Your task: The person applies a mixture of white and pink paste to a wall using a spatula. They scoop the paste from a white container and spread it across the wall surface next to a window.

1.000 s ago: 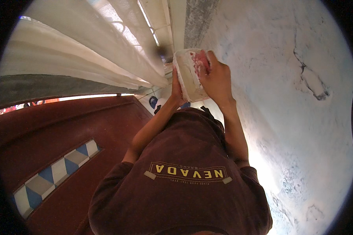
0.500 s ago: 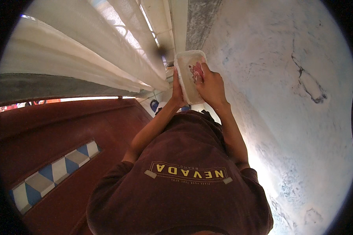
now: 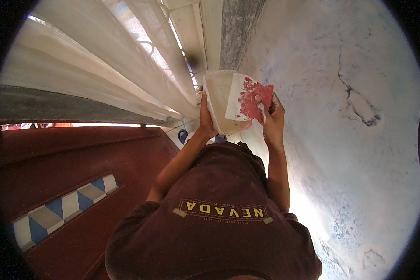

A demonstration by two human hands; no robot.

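My left hand [image 3: 206, 116] is closed on the left side of a whitish rectangular tub [image 3: 218, 95], which is smeared inside with pale putty. In my right hand [image 3: 275, 122] is a flat red putty spreader [image 3: 255, 100], gripped at its right edge. White putty coats the spreader's left part, and patches of it cover the red. The spreader lies over the tub's right side, its broad face turned up toward me and its white edge above the opening. Whether it touches the tub's rim I cannot tell.
A white-blue mottled wall [image 3: 312, 154] with a dark crack [image 3: 347, 88] rises close on the right. Pale curtains [image 3: 93, 70] hang at the left, above a dark red panel [image 3: 79, 156] with a strip of patterned tiles [image 3: 63, 210]. A blue sandal [image 3: 182, 136] shows below the tub.
My right hand has drawn the spreader from inside the tub toward the right and turned its broad face up. The tub has come slightly nearer to me, still in my left hand.
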